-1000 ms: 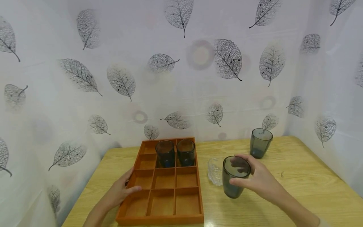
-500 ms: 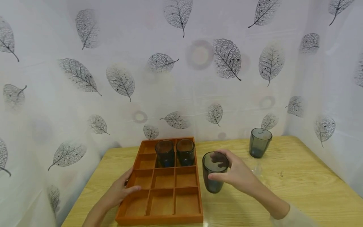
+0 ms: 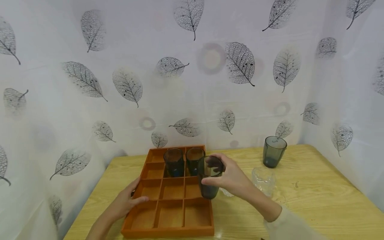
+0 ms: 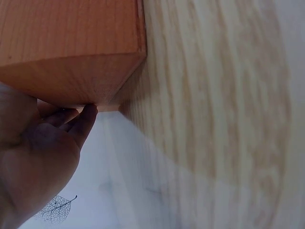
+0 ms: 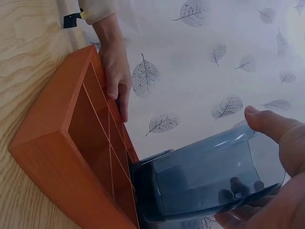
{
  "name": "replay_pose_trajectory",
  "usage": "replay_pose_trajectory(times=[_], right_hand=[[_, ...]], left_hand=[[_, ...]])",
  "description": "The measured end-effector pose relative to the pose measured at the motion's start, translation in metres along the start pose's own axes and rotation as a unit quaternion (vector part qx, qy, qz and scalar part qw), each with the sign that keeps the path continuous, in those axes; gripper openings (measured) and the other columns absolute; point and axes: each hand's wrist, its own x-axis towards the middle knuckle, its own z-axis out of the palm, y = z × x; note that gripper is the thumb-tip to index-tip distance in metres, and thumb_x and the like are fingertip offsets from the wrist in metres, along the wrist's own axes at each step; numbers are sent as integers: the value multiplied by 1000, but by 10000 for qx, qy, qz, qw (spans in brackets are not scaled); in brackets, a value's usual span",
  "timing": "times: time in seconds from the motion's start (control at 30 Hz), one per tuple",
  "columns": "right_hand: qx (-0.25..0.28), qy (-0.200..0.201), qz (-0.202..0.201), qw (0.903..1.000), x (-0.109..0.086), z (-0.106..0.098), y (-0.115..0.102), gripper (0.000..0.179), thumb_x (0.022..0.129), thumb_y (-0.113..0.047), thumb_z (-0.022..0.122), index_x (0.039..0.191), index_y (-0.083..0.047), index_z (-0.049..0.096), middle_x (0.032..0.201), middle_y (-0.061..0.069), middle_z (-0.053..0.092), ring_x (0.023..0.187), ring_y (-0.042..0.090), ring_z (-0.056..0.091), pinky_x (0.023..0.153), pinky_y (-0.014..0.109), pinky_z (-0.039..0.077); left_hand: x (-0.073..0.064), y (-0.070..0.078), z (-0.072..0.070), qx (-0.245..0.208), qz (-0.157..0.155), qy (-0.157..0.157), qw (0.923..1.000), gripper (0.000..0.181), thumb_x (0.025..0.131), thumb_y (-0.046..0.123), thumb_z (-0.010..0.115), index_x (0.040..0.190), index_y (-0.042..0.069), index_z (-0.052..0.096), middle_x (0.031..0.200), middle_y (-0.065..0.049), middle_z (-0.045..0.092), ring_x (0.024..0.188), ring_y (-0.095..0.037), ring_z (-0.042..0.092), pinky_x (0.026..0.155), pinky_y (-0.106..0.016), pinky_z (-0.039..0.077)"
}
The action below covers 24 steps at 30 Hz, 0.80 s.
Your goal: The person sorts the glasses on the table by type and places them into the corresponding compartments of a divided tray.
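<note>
My right hand [image 3: 235,180] holds a smoky grey glass tumbler [image 3: 209,192], thumb on the near side and fingers behind it. In the head view the tumbler overlaps the right edge of an orange-brown wooden compartment box [image 3: 168,232]; the right wrist view shows its base [image 5: 147,191] close over the compartments. My left hand [image 3: 124,201] grips the box's left side, thumb over the rim and fingers [image 4: 86,124] against the outer wall. Two more smoky tumblers, a left one [image 3: 174,163] and a right one [image 3: 192,164], stand upright in the box's second row.
Another smoky tumbler [image 3: 274,153] stands at the back right of the wood-grain table [image 3: 318,200]. A clear glass vessel [image 3: 264,181] is right of my right forearm, and a second clear piece [image 3: 226,192] is mostly hidden behind that hand. A leaf-patterned curtain [image 3: 192,86] encloses the table.
My right hand has carried the tumbler leftward from the table to the box's right edge, uncovering the clear vessel on the right. The left hand and box stay in place.
</note>
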Motion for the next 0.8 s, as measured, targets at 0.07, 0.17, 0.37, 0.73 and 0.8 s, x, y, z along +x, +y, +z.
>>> replay_pose_trajectory(times=[0.07, 0.17, 0.37, 0.73, 0.8], right_hand=[[-17, -17, 38, 10000, 3, 4, -2, 79, 80, -26, 92, 143, 1, 53, 128, 13, 66, 113, 29, 65, 95, 44, 55], [-126, 15, 104, 9999, 8, 10, -3, 81, 79, -30, 92, 144, -3, 53, 127, 9, 66, 111, 27, 66, 93, 42, 55], [-198, 59, 91, 9997, 19, 24, -5, 82, 77, -34, 93, 144, -10, 54, 128, 7, 64, 112, 28, 65, 92, 45, 56], [8, -16, -25, 10000, 38, 58, -5, 84, 79, -36, 92, 146, -8, 52, 140, 10, 58, 124, 29, 58, 103, 52, 50], [-55, 7, -31, 10000, 41, 62, -6, 85, 78, -37, 92, 147, -8, 51, 142, 10, 57, 127, 30, 57, 104, 53, 49]], left_hand=[[0, 0, 0, 8, 16, 10, 10000, 101, 94, 36, 78, 162, -6, 16, 165, -29, 23, 147, -49, 30, 116, -64, 30], [0, -1, 1, 16, 6, 16, 10000, 102, 93, 37, 78, 162, -6, 17, 165, -29, 24, 147, -50, 30, 116, -64, 30], [-1, 0, 0, -46, -10, -14, 10000, 101, 94, 35, 78, 162, -7, 16, 164, -30, 23, 146, -50, 32, 115, -63, 32], [-2, 1, 0, 79, 8, -33, 10000, 100, 94, 35, 78, 161, -9, 17, 164, -30, 24, 146, -50, 31, 116, -63, 32], [-2, 1, 0, 90, 33, -36, 9999, 100, 94, 34, 78, 161, -9, 17, 164, -31, 24, 146, -50, 31, 116, -63, 32]])
